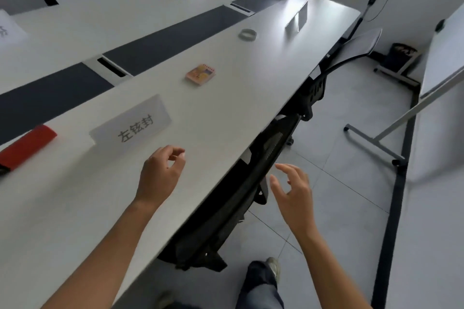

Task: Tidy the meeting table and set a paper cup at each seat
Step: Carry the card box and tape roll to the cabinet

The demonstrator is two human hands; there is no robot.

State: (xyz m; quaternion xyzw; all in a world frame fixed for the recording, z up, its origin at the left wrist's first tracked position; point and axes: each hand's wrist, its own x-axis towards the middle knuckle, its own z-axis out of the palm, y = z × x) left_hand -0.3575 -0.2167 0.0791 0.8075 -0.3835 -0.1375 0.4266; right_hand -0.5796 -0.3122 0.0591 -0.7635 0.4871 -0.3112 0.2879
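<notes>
Stretching away smooth and white, the worktop (pixel 226 113) runs out of frame at the left, where a red case (pixel 27 145) is cut off. The mesh chair (pixel 241 195) is half hidden beneath it. Left hand (pixel 160 175) loosely curled, right hand (pixel 293 195) spread, both grips empty. No paper cup visible.

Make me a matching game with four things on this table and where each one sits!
Things:
1. red case
2. name card
3. small orange box
4. pale ring

Places:
A. far down the table, near the clear stand
B. left edge of the picture, by the dark strip
C. just beyond the left hand
D. middle of the table, between the name card and the ring

Pairs: 1-B, 2-C, 3-D, 4-A
</notes>
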